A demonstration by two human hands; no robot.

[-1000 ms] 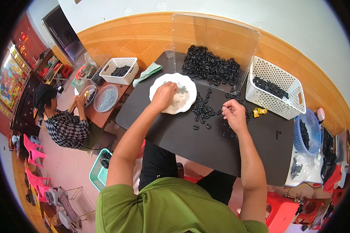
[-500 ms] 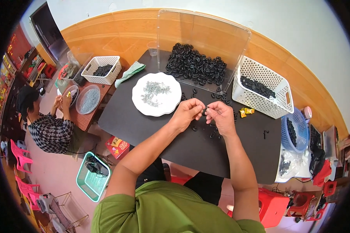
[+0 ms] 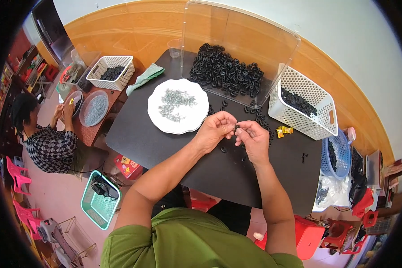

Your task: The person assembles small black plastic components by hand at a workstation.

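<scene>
Over the dark table (image 3: 165, 152), my left hand (image 3: 216, 131) and my right hand (image 3: 254, 140) meet fingertip to fingertip. Both pinch a small black part (image 3: 236, 128); its exact kind is mostly hidden by the fingers. Left of my hands lies a white scalloped plate (image 3: 158, 123) with many small thin silvery pieces (image 3: 177, 99). Beyond my hands, a tipped clear plastic bin (image 3: 241, 29) holds a heap of black oval pieces (image 3: 225, 71) with holes. Several loose black pieces (image 3: 224, 149) are scattered around and below my hands.
A white perforated basket (image 3: 317, 125) with black parts stands right, near yellow wrappers (image 3: 285, 130). A small black piece (image 3: 304, 158) lies at the right, by a blue basket (image 3: 339, 165). A green cloth (image 3: 145, 79) lies far left. Another person (image 3: 51, 143) works at a side table.
The view has shifted slightly. My hands stay together at the same spot, and the right fingers have curled more around the small black part.
</scene>
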